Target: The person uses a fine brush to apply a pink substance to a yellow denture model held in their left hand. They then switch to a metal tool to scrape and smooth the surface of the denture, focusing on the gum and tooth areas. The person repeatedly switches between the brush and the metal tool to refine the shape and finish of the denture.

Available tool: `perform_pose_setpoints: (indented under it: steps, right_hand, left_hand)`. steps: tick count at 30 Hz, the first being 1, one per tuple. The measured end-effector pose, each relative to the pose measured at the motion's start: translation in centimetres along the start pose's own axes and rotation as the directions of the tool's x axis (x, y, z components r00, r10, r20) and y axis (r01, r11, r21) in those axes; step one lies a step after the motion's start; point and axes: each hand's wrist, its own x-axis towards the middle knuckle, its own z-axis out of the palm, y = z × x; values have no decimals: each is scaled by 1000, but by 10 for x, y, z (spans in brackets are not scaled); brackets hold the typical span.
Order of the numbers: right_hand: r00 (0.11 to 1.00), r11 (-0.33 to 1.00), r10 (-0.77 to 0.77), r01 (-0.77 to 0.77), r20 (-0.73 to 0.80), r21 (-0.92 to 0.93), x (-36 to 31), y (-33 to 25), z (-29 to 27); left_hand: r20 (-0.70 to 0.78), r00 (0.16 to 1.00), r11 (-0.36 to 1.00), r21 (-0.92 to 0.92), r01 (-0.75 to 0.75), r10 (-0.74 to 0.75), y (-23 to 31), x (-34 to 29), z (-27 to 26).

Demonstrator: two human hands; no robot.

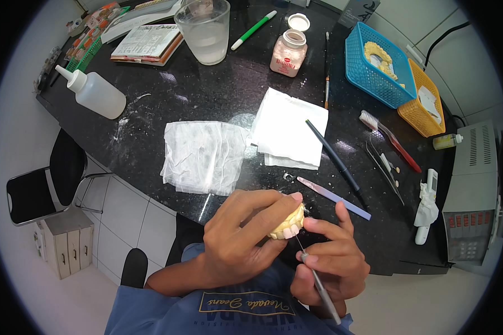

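Our left hand [235,231] pinches the tooth model [291,219], right hand [338,261] a pick [323,291]; model's likely stiff, brittle, so we'd grip its sides (mostly hidden, tho).

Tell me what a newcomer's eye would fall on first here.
Probably the yellow dental model in the left hand, low at the centre, with the right hand holding a slim metal tool whose tip is by its pale pink teeth. Next, the bright blue basket at upper right and the white sheets mid-picture on the black worktop.
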Motion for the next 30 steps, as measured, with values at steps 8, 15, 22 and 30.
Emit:
perform_pose_setpoints:
  steps: [8,15,22,30]
  right_hand:
    - [999,1000,20,-20,-32,19,1,-2,2]
    - [999,999,28,-27,-39,17,1,-2,2]
    - [999,1000,25,-24,-37,12,2,-2,3]
    - [999,997,39,-37,-38,62,2,-1,1]
  left_hand:
    - [-45,998,998,-39,41,-43,4,0,2]
    - [-40,999,999,-37,36,-37,3,0,3]
    - [-39,999,999,-28,35,-36,2,-1,2]
    - [-26,999,999,15,-29,29,0,1,1]
